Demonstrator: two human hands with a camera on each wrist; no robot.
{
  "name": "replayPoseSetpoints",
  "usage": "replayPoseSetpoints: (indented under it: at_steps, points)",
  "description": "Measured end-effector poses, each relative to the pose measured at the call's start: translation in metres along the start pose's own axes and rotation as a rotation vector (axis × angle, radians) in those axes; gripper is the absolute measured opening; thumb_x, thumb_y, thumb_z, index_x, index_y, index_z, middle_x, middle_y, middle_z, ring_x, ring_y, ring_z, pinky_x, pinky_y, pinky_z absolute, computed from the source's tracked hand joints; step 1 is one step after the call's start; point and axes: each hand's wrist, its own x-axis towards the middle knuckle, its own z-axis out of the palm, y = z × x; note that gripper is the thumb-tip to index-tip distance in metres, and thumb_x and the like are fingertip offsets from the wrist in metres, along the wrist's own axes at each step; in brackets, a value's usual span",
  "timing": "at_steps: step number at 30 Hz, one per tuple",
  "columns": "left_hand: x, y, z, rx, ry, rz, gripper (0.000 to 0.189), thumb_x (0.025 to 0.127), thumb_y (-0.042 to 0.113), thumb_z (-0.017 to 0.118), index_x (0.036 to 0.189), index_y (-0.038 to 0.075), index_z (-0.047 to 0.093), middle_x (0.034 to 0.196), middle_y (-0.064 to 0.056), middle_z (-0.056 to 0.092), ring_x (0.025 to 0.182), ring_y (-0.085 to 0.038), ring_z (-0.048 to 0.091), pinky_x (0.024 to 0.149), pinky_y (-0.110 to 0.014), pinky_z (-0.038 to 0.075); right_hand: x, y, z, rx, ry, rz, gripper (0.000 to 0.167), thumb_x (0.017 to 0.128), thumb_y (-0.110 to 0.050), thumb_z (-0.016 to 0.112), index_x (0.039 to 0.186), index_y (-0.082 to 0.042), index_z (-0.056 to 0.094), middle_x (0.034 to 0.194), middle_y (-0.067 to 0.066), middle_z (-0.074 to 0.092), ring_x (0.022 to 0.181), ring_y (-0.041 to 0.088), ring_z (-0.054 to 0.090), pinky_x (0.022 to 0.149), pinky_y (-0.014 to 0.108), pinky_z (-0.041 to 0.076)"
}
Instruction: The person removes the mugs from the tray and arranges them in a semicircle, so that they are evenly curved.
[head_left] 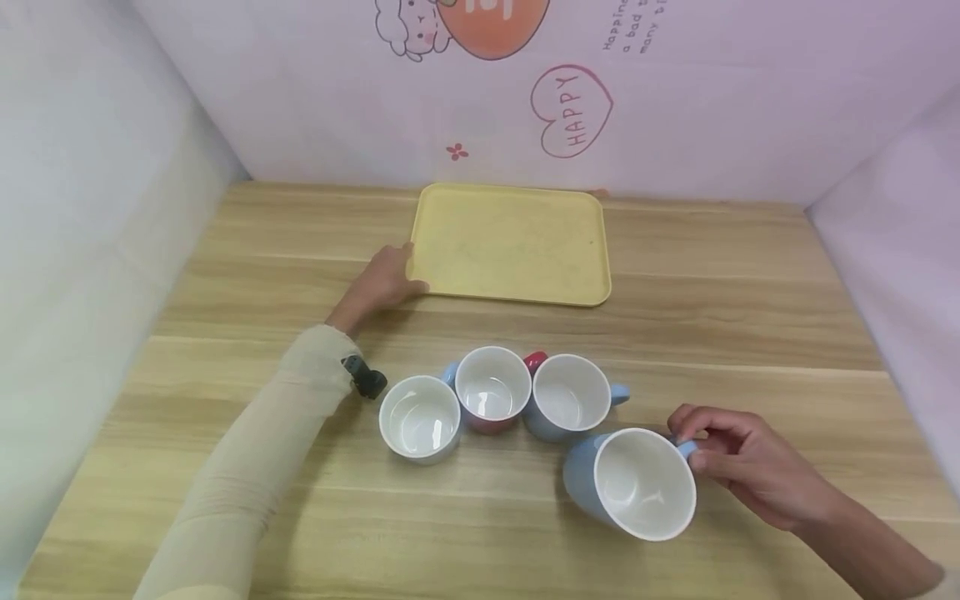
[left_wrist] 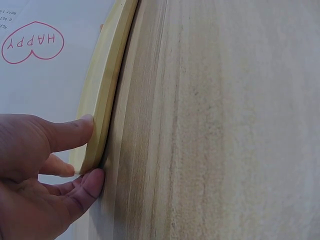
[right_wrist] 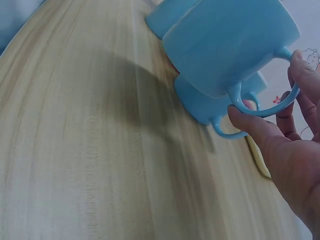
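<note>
My left hand (head_left: 385, 279) holds the near left corner of a yellow tray (head_left: 517, 250); in the left wrist view the thumb lies on the tray's rim (left_wrist: 100, 100) and the fingers curl at its edge. At the right, my right hand (head_left: 757, 471) grips a light blue mug (head_left: 585, 479) by its handle. That mug hangs above the table, tilted, its white inside facing the head camera; its shadow falls on the wood in the right wrist view. Beside it stand a blue mug (head_left: 573, 396), a red mug (head_left: 492, 383) and another mug with a blue handle (head_left: 420, 419).
The wooden table (head_left: 720, 308) meets a printed white backdrop (head_left: 712, 108) just behind the tray. White side walls stand at left and right. The three standing mugs form a close row in front of the tray, near the left sleeve (head_left: 255, 450).
</note>
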Motion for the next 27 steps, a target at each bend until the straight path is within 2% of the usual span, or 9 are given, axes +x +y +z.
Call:
replayPoseSetpoints:
  at_steps: [3, 7, 13, 19, 25, 27]
  points:
    - [0.0, 0.0, 0.001, -0.002, 0.0, -0.006, 0.075, 0.087, 0.016, 0.071, 0.145, -0.015, 0.034, 0.13, -0.034, 0.049, 0.11, -0.038, 0.049, 0.102, -0.047, 0.039, 0.0, 0.001, 0.003, -0.017, 0.037, 0.059, 0.038, 0.093, 0.021, 0.047, 0.113, -0.004, 0.067, 0.116, 0.001, 0.058, 0.106, 0.013, 0.054, 0.082, 0.03, 0.051]
    - [0.0, 0.0, 0.001, -0.002, -0.002, -0.01, 0.077, 0.088, 0.016, 0.07, 0.147, -0.015, 0.031, 0.135, -0.035, 0.046, 0.115, -0.039, 0.047, 0.106, -0.048, 0.036, 0.002, 0.002, 0.005, -0.028, 0.068, 0.09, 0.038, 0.094, 0.02, 0.048, 0.112, -0.006, 0.068, 0.115, 0.0, 0.059, 0.107, 0.013, 0.055, 0.084, 0.03, 0.05]
    - [-0.002, 0.001, 0.001, -0.016, 0.004, 0.0, 0.072, 0.088, 0.016, 0.069, 0.144, -0.014, 0.036, 0.128, -0.033, 0.05, 0.108, -0.038, 0.049, 0.102, -0.048, 0.04, 0.003, 0.007, 0.005, -0.031, 0.085, 0.098, 0.036, 0.094, 0.019, 0.049, 0.111, -0.005, 0.069, 0.116, 0.0, 0.059, 0.106, 0.013, 0.056, 0.083, 0.03, 0.051]
    - [-0.006, 0.004, 0.0, -0.018, 0.014, 0.001, 0.073, 0.088, 0.015, 0.068, 0.145, -0.015, 0.035, 0.132, -0.034, 0.048, 0.112, -0.038, 0.048, 0.105, -0.048, 0.038, 0.003, 0.012, 0.005, -0.041, 0.118, 0.123, 0.033, 0.093, 0.019, 0.05, 0.109, -0.004, 0.069, 0.115, 0.0, 0.06, 0.106, 0.013, 0.056, 0.082, 0.03, 0.052]
    - [-0.002, 0.001, 0.002, -0.028, 0.025, 0.013, 0.067, 0.088, 0.014, 0.069, 0.142, -0.013, 0.039, 0.125, -0.031, 0.052, 0.107, -0.037, 0.049, 0.101, -0.047, 0.04, 0.003, 0.02, 0.002, -0.031, 0.088, 0.095, 0.035, 0.095, 0.016, 0.05, 0.113, -0.007, 0.07, 0.118, -0.001, 0.06, 0.107, 0.013, 0.056, 0.085, 0.03, 0.052]
    - [-0.001, 0.001, 0.002, -0.023, 0.018, 0.008, 0.07, 0.088, 0.015, 0.07, 0.143, -0.013, 0.038, 0.127, -0.032, 0.051, 0.109, -0.037, 0.048, 0.103, -0.047, 0.039, 0.004, 0.022, 0.001, -0.025, 0.08, 0.093, 0.035, 0.096, 0.016, 0.05, 0.113, -0.008, 0.07, 0.119, -0.001, 0.06, 0.108, 0.013, 0.057, 0.085, 0.03, 0.052]
